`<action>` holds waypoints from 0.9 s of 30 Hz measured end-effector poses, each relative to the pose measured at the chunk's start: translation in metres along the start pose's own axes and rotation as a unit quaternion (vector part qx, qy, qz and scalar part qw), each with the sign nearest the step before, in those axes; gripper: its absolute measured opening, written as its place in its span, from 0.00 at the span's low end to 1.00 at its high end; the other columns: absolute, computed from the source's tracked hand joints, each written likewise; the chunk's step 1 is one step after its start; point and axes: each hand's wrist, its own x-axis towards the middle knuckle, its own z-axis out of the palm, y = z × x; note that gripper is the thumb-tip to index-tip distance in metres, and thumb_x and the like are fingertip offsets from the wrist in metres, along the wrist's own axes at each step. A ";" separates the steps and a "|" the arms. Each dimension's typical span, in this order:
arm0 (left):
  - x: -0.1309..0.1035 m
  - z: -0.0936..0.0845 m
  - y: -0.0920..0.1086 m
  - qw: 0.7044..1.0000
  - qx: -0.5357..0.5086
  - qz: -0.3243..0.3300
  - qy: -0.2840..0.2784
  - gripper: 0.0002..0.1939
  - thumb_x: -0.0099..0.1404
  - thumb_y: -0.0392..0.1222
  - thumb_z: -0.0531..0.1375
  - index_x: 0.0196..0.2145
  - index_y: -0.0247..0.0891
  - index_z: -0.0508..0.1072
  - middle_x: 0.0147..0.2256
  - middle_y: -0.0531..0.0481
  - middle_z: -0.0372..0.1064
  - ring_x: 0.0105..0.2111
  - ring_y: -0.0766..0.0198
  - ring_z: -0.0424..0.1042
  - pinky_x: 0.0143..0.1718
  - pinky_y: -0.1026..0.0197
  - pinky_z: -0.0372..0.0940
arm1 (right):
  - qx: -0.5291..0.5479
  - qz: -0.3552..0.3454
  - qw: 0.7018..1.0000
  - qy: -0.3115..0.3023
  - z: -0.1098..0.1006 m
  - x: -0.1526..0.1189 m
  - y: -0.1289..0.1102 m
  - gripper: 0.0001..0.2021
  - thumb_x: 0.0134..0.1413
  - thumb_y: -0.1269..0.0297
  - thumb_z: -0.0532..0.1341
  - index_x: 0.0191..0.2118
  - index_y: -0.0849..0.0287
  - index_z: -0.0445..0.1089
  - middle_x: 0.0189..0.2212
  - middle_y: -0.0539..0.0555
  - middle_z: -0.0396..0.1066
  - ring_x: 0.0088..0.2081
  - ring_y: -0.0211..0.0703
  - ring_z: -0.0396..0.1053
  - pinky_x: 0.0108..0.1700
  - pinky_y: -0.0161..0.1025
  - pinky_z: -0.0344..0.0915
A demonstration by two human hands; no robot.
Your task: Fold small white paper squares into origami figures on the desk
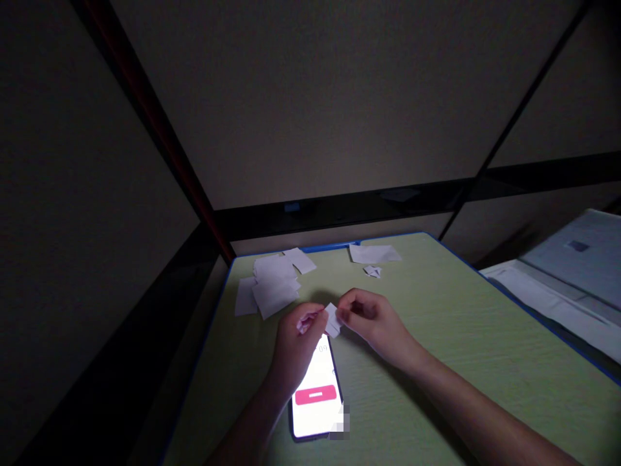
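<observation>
A small folded piece of white paper (332,321) is pinched between both hands above the table. My left hand (301,333) grips its left side, fingers closed. On the right side, the thumb and forefinger of my right hand (365,317) hold its edge. Beneath the hands lies a phone (315,414) with a bright white screen and a red button; its top end is partly covered by my left hand and the paper.
White sheets (275,285) lie in a loose pile at the table's back left. Farther right are a flat sheet (374,253) and a small folded paper (372,272). The green table (436,310) has a blue edge. A pale box-like object (572,259) stands at the right.
</observation>
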 end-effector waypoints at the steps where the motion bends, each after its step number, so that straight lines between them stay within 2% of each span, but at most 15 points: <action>1: 0.000 0.001 0.000 1.000 0.004 -0.001 0.006 0.06 0.53 0.40 0.59 0.25 0.34 0.72 0.20 0.53 0.68 0.23 0.66 0.67 0.25 0.66 0.60 | 0.007 0.002 1.000 -0.002 0.001 0.000 0.000 0.04 0.46 0.67 0.59 0.25 0.60 0.64 0.21 0.47 0.61 0.24 0.34 0.58 0.26 0.34 0.56; 5: -0.001 0.002 0.001 1.000 0.011 -0.003 0.024 0.06 0.52 0.40 0.59 0.23 0.34 0.71 0.19 0.53 0.67 0.21 0.67 0.65 0.23 0.67 0.58 | 0.036 0.016 0.999 -0.007 0.003 0.000 -0.002 0.07 0.46 0.63 0.60 0.29 0.61 0.65 0.22 0.48 0.62 0.25 0.35 0.60 0.28 0.34 0.58; 7: -0.002 0.002 0.002 1.000 0.005 -0.001 0.024 0.07 0.53 0.41 0.59 0.23 0.33 0.71 0.19 0.53 0.66 0.21 0.68 0.64 0.23 0.67 0.58 | 0.038 0.030 0.999 -0.010 0.003 0.000 -0.002 0.08 0.46 0.61 0.61 0.28 0.61 0.66 0.21 0.47 0.62 0.23 0.34 0.60 0.27 0.34 0.57; 10: -0.003 0.002 0.002 1.000 -0.012 -0.014 -0.003 0.08 0.53 0.41 0.59 0.23 0.34 0.70 0.18 0.54 0.66 0.19 0.69 0.64 0.21 0.68 0.57 | 0.034 0.039 0.999 -0.014 0.003 0.001 0.000 0.10 0.46 0.60 0.61 0.24 0.61 0.65 0.19 0.46 0.61 0.22 0.34 0.59 0.25 0.34 0.57; 12: -0.002 0.001 0.001 0.999 -0.020 -0.021 -0.026 0.08 0.54 0.41 0.59 0.22 0.34 0.69 0.18 0.54 0.66 0.19 0.69 0.64 0.20 0.68 0.57 | 0.032 0.027 0.999 -0.016 0.002 0.000 0.001 0.09 0.47 0.60 0.60 0.26 0.61 0.65 0.20 0.47 0.62 0.23 0.35 0.60 0.26 0.34 0.58; 14: -0.001 0.000 -0.002 0.999 -0.022 -0.024 -0.031 0.10 0.55 0.42 0.58 0.21 0.34 0.69 0.17 0.53 0.66 0.19 0.69 0.64 0.21 0.68 0.57 | 0.007 -0.011 1.000 -0.006 0.002 -0.001 0.000 0.06 0.50 0.63 0.58 0.30 0.60 0.66 0.23 0.49 0.64 0.26 0.37 0.62 0.28 0.36 0.60; 16: 0.002 -0.003 -0.004 0.999 -0.029 -0.032 -0.022 0.11 0.56 0.44 0.58 0.22 0.33 0.70 0.17 0.53 0.66 0.18 0.68 0.65 0.21 0.68 0.58 | -0.054 -0.078 0.995 0.002 0.000 -0.003 -0.002 0.05 0.52 0.67 0.56 0.35 0.59 0.67 0.28 0.52 0.66 0.30 0.39 0.64 0.32 0.38 0.62; 20: 0.006 -0.007 -0.007 0.997 -0.060 -0.040 -0.013 0.13 0.55 0.47 0.59 0.27 0.32 0.72 0.18 0.50 0.68 0.20 0.66 0.68 0.21 0.67 0.59 | -0.171 -0.210 0.962 -0.043 -0.002 -0.007 -0.005 0.12 0.51 0.74 0.56 0.41 0.53 0.68 0.38 0.54 0.64 0.41 0.44 0.63 0.42 0.43 0.63; 27: 0.006 -0.005 -0.003 0.997 -0.059 -0.040 -0.009 0.11 0.55 0.45 0.59 0.24 0.32 0.71 0.18 0.52 0.68 0.19 0.67 0.67 0.20 0.67 0.59 | -0.259 -0.242 0.934 -0.044 -0.003 -0.008 -0.003 0.12 0.51 0.70 0.59 0.43 0.51 0.70 0.43 0.55 0.60 0.45 0.46 0.60 0.45 0.44 0.63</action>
